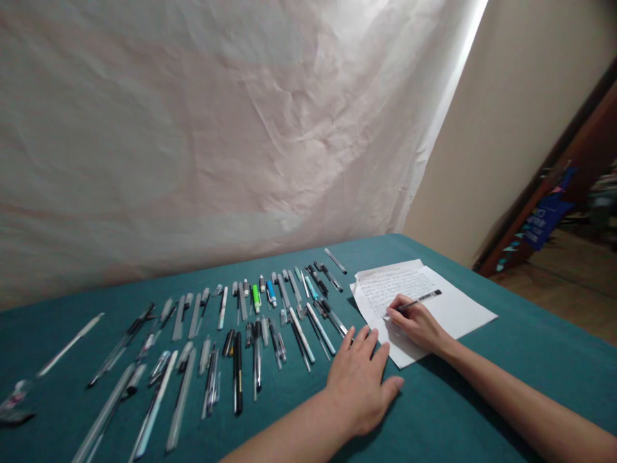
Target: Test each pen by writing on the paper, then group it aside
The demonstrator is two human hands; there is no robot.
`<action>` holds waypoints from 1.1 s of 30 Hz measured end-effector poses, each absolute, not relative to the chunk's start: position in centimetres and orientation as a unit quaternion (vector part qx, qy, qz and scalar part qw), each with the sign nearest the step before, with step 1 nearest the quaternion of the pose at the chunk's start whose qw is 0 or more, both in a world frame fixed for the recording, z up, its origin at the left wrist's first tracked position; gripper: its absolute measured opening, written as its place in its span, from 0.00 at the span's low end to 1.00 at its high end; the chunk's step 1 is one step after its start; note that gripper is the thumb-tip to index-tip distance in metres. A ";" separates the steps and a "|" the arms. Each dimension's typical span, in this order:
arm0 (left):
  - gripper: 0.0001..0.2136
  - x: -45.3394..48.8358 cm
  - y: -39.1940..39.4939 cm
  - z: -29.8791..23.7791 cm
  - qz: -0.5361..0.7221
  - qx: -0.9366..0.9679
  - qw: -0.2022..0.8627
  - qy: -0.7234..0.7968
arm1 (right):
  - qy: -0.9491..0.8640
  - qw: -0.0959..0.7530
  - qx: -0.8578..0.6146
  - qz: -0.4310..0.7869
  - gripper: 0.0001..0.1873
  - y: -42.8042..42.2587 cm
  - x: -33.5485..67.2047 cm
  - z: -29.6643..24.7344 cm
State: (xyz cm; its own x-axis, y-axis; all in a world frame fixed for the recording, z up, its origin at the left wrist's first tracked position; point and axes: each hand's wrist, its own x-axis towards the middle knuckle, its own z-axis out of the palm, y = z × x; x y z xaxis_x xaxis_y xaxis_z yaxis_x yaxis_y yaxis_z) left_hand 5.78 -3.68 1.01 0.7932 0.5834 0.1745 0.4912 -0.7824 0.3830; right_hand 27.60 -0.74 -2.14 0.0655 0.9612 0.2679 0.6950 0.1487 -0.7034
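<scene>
My right hand [415, 325] grips a dark-barrelled pen [423, 299], its fingers pinched near the tip, which rests on a sheet of white paper [457, 308]. Lines of small handwriting cover the sheet's left part, and other sheets seem to lie beneath it. Left of the paper, my left hand [361, 373] lies flat on the green tablecloth with fingers spread, palm down, holding nothing. Its fingertips are beside the paper's lower left edge and close to a clear pen [335, 317].
Many pens, caps and barrels lie in rows across the green table [540, 379], among them a green highlighter [255, 298] and a blue one [271, 293]. A pale sheet [216, 128] hangs behind the table. A blue bag-like item [547, 222] is at the far right.
</scene>
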 end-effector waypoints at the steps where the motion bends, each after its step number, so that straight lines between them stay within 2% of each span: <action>1: 0.26 5.8 -3.7 1.0 0.144 0.933 0.161 0.287 | -0.659 0.373 -0.628 0.180 0.09 -0.7 27.6 -2.1; 17: 0.26 5.7 -3.7 1.1 0.133 0.936 0.154 0.286 | -0.664 0.371 -0.623 0.184 0.13 -0.7 27.8 -2.2; 29: 0.26 5.8 -3.7 0.9 0.140 0.935 0.156 0.286 | -0.664 0.383 -0.618 0.175 0.08 -0.9 27.4 -2.0; 33: 0.26 5.8 -3.7 1.0 0.138 0.935 0.157 0.287 | -0.662 0.382 -0.619 0.180 0.11 -0.8 27.6 -2.0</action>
